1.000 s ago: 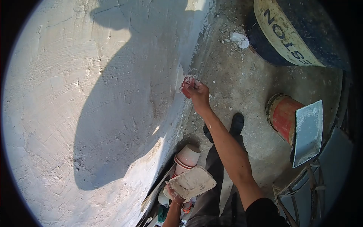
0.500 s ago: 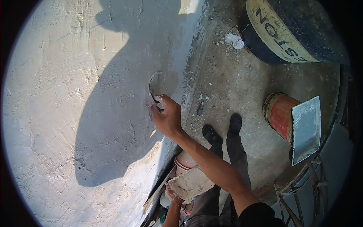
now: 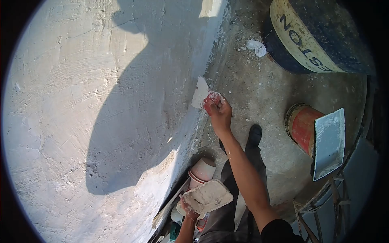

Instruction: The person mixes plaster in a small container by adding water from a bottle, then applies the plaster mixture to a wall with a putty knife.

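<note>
From where I sit, the right hand has its grip closed round the red handle of a putty knife. The pale blade sticks out past the fingers, up and to the left, and lies against the wall close to where the wall meets the floor. The knife is at the far end of my reach, right at the foot of the plastered surface.

The left hand sits low in the view and close to the body. Its grip is clamped from beneath on a plaster board, whose flat face is smeared with pale paste and tilted towards me. Board and knife are well apart.

Just beyond the board a stack of pink-and-white tubs stands by the base of the wall. To the right, a red bucket stands on the floor with a flat grey trowel resting across its rim. A large dark drum with lettering stands in the top right corner, and a white lump lies just beside it. A metal frame shows at the lower right. Nothing lies between the knife and the wall.

The right arm is stretched nearly straight, forward and down, bare below a dark sleeve. It passes over a dark shoe. The left forearm is bent and tucked in.
</note>
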`<move>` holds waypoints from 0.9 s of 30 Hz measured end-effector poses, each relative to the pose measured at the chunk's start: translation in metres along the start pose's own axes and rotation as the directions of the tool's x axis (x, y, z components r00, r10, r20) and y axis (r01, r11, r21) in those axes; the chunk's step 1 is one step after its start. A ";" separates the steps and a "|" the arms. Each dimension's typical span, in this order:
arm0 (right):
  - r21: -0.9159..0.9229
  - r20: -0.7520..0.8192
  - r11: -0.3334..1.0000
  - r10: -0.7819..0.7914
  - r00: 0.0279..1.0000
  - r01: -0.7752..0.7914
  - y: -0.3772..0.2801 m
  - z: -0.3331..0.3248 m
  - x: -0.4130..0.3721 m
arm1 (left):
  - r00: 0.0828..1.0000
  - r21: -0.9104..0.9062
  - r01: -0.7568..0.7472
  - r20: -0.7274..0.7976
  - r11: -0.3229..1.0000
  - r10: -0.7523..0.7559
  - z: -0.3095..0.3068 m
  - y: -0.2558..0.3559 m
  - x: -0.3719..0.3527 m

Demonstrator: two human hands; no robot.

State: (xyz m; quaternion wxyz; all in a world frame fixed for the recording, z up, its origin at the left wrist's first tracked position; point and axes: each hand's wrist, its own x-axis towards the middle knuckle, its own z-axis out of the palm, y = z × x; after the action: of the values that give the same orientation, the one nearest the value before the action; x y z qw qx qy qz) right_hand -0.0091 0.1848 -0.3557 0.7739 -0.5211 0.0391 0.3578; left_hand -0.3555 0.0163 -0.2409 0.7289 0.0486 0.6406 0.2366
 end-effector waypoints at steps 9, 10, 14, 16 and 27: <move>0.010 0.099 1.000 0.025 0.995 -0.026 0.035 0.009 0.031 | 0.998 0.019 -0.002 0.062 1.000 0.001 0.000 0.001 -0.007; 0.033 0.114 0.999 0.022 0.993 -0.026 0.031 0.009 0.028 | 0.998 -0.013 0.013 0.055 1.000 -0.012 -0.005 0.000 -0.005; 0.049 0.163 0.999 0.010 0.987 -0.018 0.012 0.019 0.013 | 0.997 -0.076 0.059 0.043 0.995 -0.056 -0.016 -0.002 -0.003; 0.041 0.174 0.999 0.016 0.985 -0.023 0.000 0.025 0.004 | 0.997 -0.074 0.062 0.059 0.995 -0.057 -0.013 0.000 -0.004; -0.255 0.180 0.949 -0.142 0.973 0.186 -0.059 0.081 -0.052 | 0.996 -0.040 0.012 0.083 0.999 -0.009 -0.019 0.001 -0.007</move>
State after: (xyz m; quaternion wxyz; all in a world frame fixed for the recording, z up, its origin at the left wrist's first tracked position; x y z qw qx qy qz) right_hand -0.0381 0.2136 -0.2503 0.7235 -0.5928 -0.1154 0.3345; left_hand -0.3742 0.0096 -0.2374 0.7570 0.0403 0.6051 0.2433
